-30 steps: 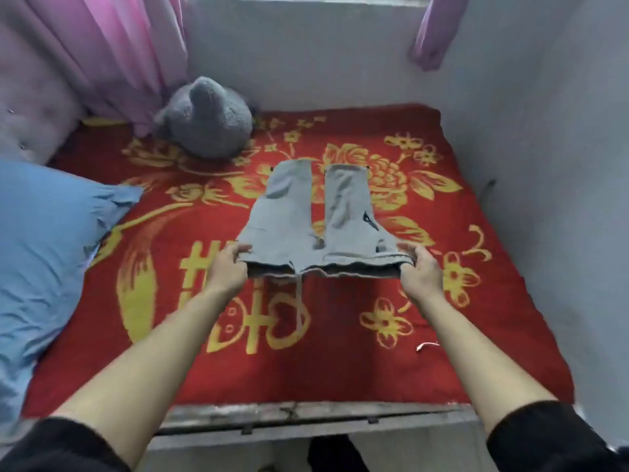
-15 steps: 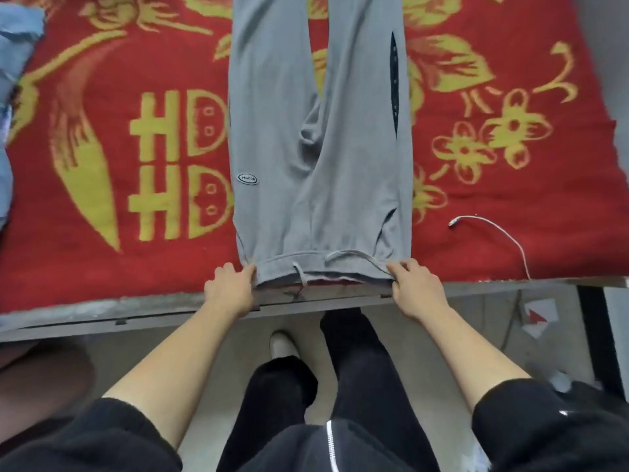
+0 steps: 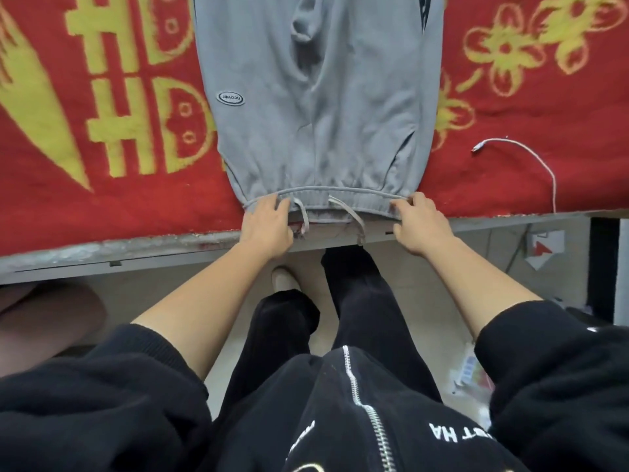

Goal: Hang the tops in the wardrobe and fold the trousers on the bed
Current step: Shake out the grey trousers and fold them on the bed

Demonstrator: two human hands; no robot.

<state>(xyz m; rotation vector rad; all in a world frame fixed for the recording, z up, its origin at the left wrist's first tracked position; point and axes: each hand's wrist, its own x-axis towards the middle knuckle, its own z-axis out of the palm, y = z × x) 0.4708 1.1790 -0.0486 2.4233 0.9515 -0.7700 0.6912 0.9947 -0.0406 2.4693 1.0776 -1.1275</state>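
Bed fills the top half of the view, covered by a red blanket with yellow pattern, and serves as the flat folding surface. Grey trousers lie front-up on the blanket, flat, legs running away out of frame, waist end at the bed's near edge, closest to the person, probably so the garment sits square and within reach for folding. Some wrinkles at the crotch, otherwise spread fairly smooth. Left hand holds the left corner of the waistband, fingers curled over it, thumb hidden. Right hand holds the right corner the same way. The hands sit well apart, one per corner, which keeps the waist stretched to full width and straight along the bed edge. Two drawstrings dangle loose over the edge between the hands. White cable lies on the blanket right of the trousers, apart from them, likely no obstacle. Small oval logo patch on the left hip. Judgement: layout step, fold not yet begun; no tops or wardrobe in view.
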